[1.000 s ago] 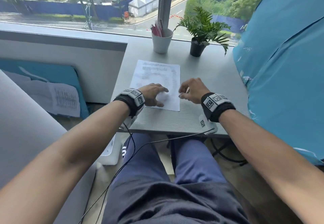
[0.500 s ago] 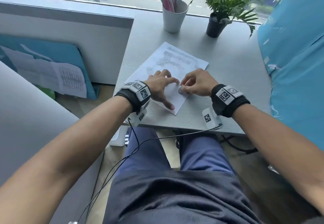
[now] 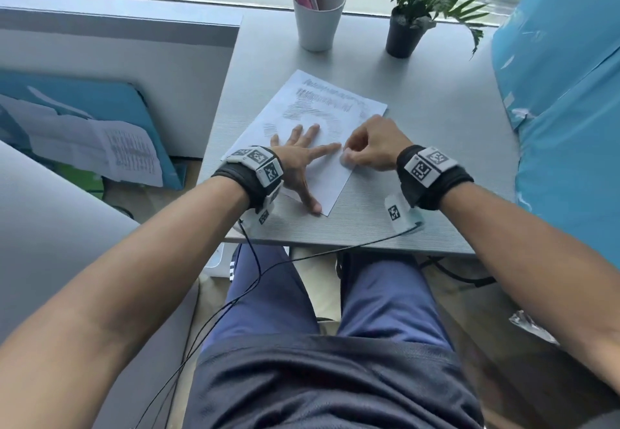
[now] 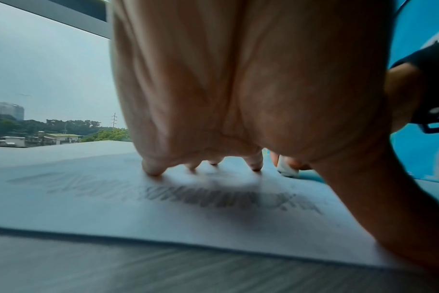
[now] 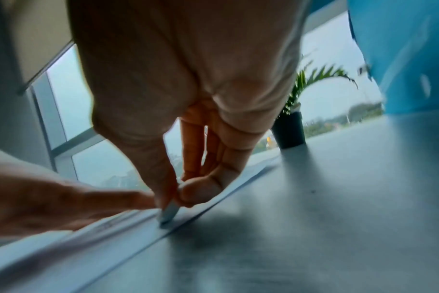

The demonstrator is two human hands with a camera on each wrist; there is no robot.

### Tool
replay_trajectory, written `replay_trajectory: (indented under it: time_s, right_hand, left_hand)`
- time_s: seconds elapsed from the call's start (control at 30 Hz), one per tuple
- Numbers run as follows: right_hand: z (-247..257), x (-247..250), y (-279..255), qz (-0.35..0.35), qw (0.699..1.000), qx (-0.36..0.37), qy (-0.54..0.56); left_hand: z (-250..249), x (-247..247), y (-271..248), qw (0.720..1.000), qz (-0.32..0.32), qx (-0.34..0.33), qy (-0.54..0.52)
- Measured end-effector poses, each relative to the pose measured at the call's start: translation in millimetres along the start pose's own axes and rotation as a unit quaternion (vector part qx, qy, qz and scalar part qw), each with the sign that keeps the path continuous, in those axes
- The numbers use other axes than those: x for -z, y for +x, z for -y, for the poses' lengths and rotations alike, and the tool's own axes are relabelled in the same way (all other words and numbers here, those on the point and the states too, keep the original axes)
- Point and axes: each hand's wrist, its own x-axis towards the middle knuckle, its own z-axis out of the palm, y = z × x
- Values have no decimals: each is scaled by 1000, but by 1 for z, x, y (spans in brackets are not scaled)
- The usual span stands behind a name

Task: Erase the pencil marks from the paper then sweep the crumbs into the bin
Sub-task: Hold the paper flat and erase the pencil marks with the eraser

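Observation:
A white sheet of paper (image 3: 330, 106) with grey pencil scribbles lies turned at an angle on the grey desk (image 3: 419, 146). My left hand (image 3: 302, 156) lies flat on the sheet with fingers spread, pressing it down. My right hand (image 3: 367, 150) pinches a small white eraser (image 5: 169, 213) between thumb and fingers, its tip touching the paper near the sheet's right edge. In the left wrist view the pencil marks (image 4: 213, 196) run beneath my palm, and the eraser (image 4: 286, 170) shows just past my fingertips (image 4: 152, 169). No bin can be made out.
A white cup (image 3: 318, 22) of pens and a small potted plant (image 3: 407, 29) stand at the desk's far edge by the window. A blue panel (image 3: 563, 109) borders the desk on the right. A cable (image 3: 302, 257) hangs off the front edge.
The paper has turned to lie at an angle. My left hand has flattened with fingers spread on it. My right hand with the eraser has come onto the sheet beside the left index finger.

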Motion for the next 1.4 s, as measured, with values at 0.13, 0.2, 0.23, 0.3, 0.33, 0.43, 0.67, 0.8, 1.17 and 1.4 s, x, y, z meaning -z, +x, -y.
replay_trajectory:
  time_s: [0.13,0.2,0.23,0.3,0.33,0.43,0.67,0.8,1.17,1.4]
  right_hand:
    - [17,-16,-20,114,991,63,-17]
    - [12,-9,-13,96,995,39,-10]
    - [6,-3,-5,59,998,10,5]
    - [-1,4,3,4,1000,-10,4]
    - [2,0,0,18,1000,-1,2]
    - [19,-22,-21,130,989,67,-12]
    - [11,-7,-3,55,998,14,-11]
    - [16,-14,-11,127,991,35,-2]
    - [3,1,4,30,999,-9,16]
    - [23,-19,-21,145,988,53,-13]
  left_hand:
    - [0,-1,1,1000,4,1,6]
    - [0,0,2,1000,8,0,2]
    - [0,0,2,1000,9,-1,-1]
    - [0,1,2,1000,9,0,-4]
    - [-1,1,2,1000,10,1,-2]
    - [0,0,3,1000,13,1,2]
    - [-1,0,2,1000,17,4,2]
    - [0,1,3,1000,17,-1,2]
    - [0,1,4,1000,19,-2,-1]
    - [0,0,4,1000,20,-1,13]
